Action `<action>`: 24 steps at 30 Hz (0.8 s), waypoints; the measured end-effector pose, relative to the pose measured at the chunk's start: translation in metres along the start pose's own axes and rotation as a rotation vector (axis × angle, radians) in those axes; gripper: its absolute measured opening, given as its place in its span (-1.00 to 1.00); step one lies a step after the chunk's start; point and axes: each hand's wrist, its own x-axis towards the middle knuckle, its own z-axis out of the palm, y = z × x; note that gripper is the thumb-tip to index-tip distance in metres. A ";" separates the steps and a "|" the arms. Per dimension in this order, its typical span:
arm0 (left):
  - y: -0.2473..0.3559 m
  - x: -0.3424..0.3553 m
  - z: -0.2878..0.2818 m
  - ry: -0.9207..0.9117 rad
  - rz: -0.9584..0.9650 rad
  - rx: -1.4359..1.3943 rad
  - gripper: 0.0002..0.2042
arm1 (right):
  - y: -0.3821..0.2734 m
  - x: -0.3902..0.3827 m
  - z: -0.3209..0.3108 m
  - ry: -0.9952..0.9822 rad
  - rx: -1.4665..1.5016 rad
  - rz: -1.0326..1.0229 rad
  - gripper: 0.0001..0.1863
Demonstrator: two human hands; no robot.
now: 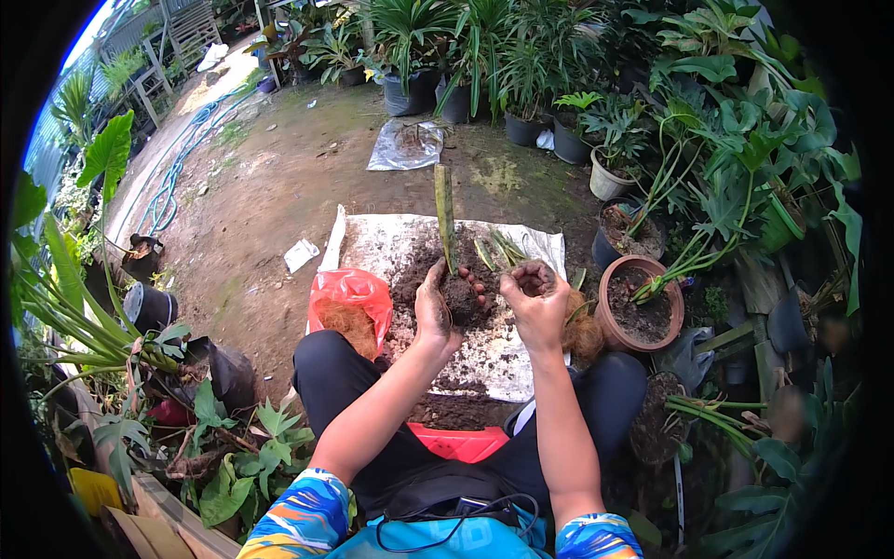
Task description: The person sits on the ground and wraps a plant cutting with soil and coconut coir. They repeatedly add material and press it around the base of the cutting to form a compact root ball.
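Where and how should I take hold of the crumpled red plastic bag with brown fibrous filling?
Probably best to bunch the far rim of the red plastic bag, coming down from above: that edge is clear of the dark-trousered left knee, which hides some of the near side. The crumpled plastic looks limp, so gather several folds above the brown fibrous filling.

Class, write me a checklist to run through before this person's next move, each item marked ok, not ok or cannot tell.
1. Left hand touching the soil clump: ok, along its left side.
2. Long leaf upright above the clump: ok, nearly vertical.
3. Right hand empty: cannot tell, its fingers are curled.
4. White sheet free of loose soil: not ok, dark soil is spread over it.
5. Red bag open: ok, brown fibre shows inside.
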 end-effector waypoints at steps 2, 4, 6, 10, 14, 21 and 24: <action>0.001 0.001 -0.001 -0.023 -0.007 -0.007 -0.69 | 0.011 0.006 0.000 0.077 -0.041 -0.031 -0.81; 0.002 0.001 0.001 0.017 -0.023 0.015 -0.69 | 0.019 0.017 -0.005 0.241 -0.401 -0.025 -0.57; 0.002 -0.001 0.004 -0.031 -0.015 -0.027 -0.69 | 0.024 0.023 -0.006 0.277 -0.538 -0.112 -0.43; 0.002 -0.005 0.008 -0.004 0.014 0.010 -0.69 | 0.020 0.017 -0.006 -0.024 -0.279 0.037 -0.48; 0.000 -0.002 0.003 -0.142 -0.096 -0.027 -0.68 | 0.013 0.001 0.007 -0.280 -0.146 0.009 -0.65; -0.008 -0.005 -0.007 0.001 0.177 0.087 -0.70 | 0.034 -0.024 0.043 -0.255 0.028 -0.058 -0.68; -0.010 -0.010 -0.001 0.007 0.271 0.145 -0.70 | 0.040 -0.030 0.045 -0.203 0.119 0.022 -0.69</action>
